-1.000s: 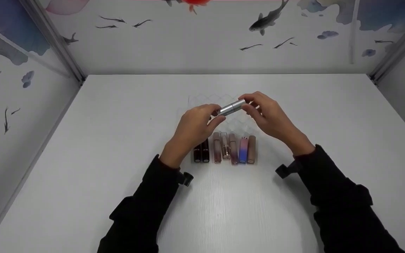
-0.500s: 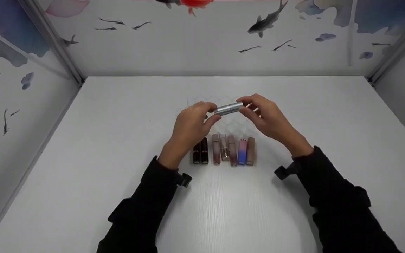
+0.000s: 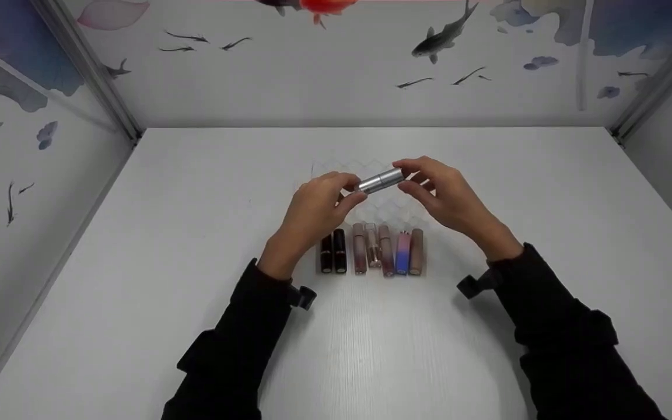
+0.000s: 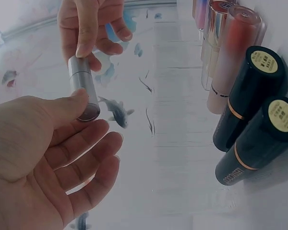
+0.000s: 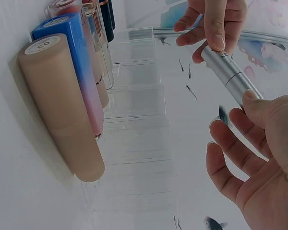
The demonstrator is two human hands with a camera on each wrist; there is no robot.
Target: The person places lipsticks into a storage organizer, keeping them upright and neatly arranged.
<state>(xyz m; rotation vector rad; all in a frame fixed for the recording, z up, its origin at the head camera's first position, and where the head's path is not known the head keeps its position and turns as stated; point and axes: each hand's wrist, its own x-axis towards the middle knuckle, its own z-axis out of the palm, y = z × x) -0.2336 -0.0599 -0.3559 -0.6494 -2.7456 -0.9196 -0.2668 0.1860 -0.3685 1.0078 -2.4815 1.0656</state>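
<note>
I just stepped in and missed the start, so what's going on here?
A person is holding a silver tube with both hands: the left grip pinches one end, the right grip the other. It is raised at a slant over a clear holder, with no gap showing at its seam. Seven other tubes, two of them black, stand in a row along the holder's side nearest the person.

Marks [image 5: 223, 54] on the silver tube [image 5: 231, 74] are too small to read.
</note>
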